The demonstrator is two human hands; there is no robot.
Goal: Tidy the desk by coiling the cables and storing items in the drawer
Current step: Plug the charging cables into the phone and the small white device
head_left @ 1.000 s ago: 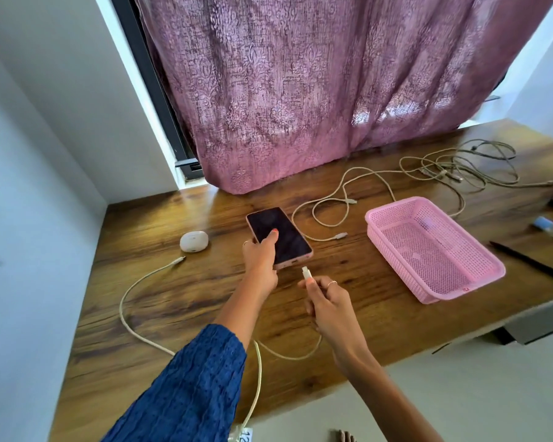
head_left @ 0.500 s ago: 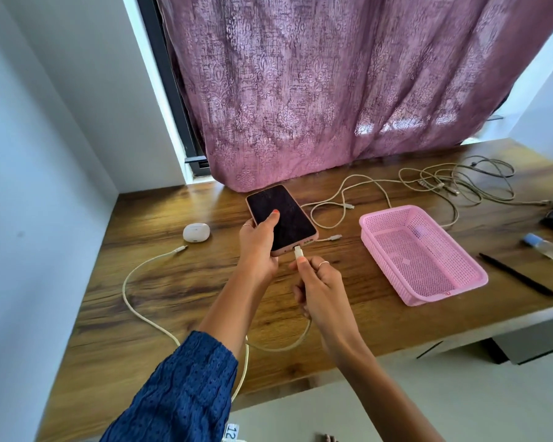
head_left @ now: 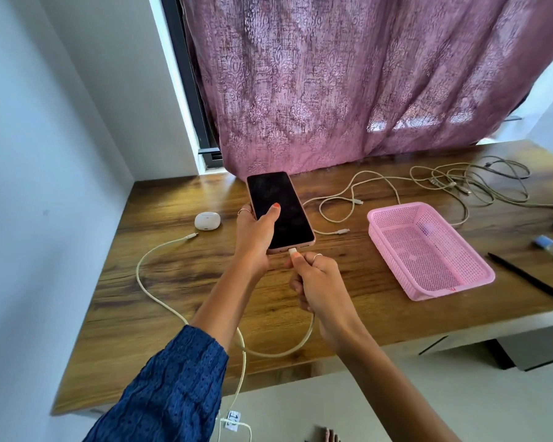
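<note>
Left hand (head_left: 257, 229) grips the smartphone (head_left: 280, 212) by its lower left edge, thumb across the dark screen — lifted off the counter (head_left: 173, 282), tilted toward the camera, presumably to steady it against a pull or push at the port. Right hand (head_left: 316, 282) pinches the white plug (head_left: 292, 251) of the charging cable (head_left: 160, 288), which sits at the phone's bottom edge; whether it is fully seated I cannot tell.

The cable loops under the right wrist, runs left across the counter, and its free end lies just beside the white earbud case (head_left: 208, 221).

Other loose cables (head_left: 460, 186) sprawl uncoiled behind the pink mesh basket (head_left: 428, 250) — coiling not yet started there. A black pen (head_left: 527, 277) lies right of the basket. Drawer not clearly in view.
</note>
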